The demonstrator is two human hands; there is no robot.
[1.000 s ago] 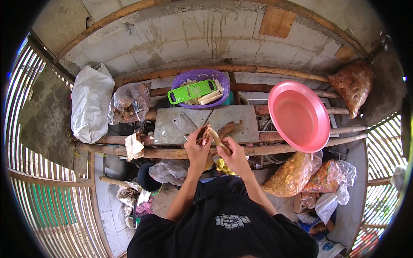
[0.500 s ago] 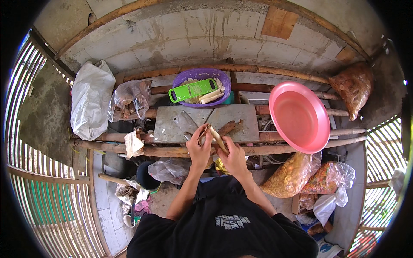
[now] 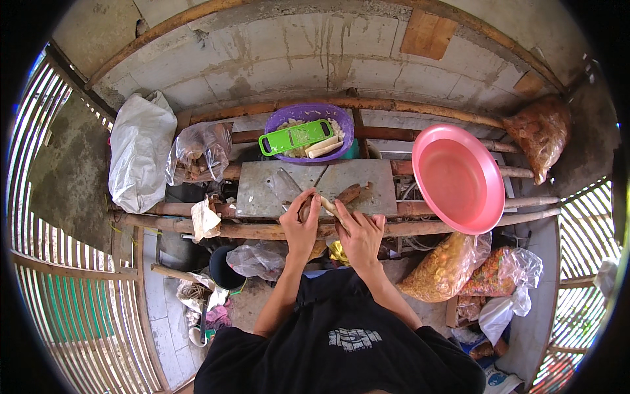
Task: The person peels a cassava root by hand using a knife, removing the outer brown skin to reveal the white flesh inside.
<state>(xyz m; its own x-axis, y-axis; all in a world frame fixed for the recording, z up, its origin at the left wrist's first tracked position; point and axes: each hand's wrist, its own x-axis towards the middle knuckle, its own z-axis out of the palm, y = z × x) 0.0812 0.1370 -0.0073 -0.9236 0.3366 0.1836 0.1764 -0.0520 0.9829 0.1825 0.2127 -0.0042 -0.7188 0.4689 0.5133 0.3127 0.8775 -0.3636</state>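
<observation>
Over the near edge of a grey board (image 3: 256, 187), I hold a pale, partly peeled root (image 3: 326, 205) that looks like cassava. My left hand (image 3: 300, 226) pinches its upper end between thumb and fingers, and something brown, perhaps peel, shows beside them. My right hand (image 3: 361, 238) is closed around the lower part, its fingers covering much of the root. Just beyond lies a brown root piece (image 3: 350, 193) on the board. A purple basin (image 3: 270, 125) behind the board contains white slices and peeled root pieces (image 3: 324, 148), with a green slicer (image 3: 289, 139) lying across it.
A pink basin (image 3: 493, 180) sits on the bamboo poles at the right. To the left are a white sack (image 3: 140, 154) and a clear bag of brown roots (image 3: 199, 154). Large snack bags (image 3: 436, 269) stand low at the right, near a dark bucket (image 3: 226, 268) at lower left.
The root has tilted lower, and my right hand has turned over it with its fingers further up. My left hand has shifted slightly left and down, still at the upper end.
</observation>
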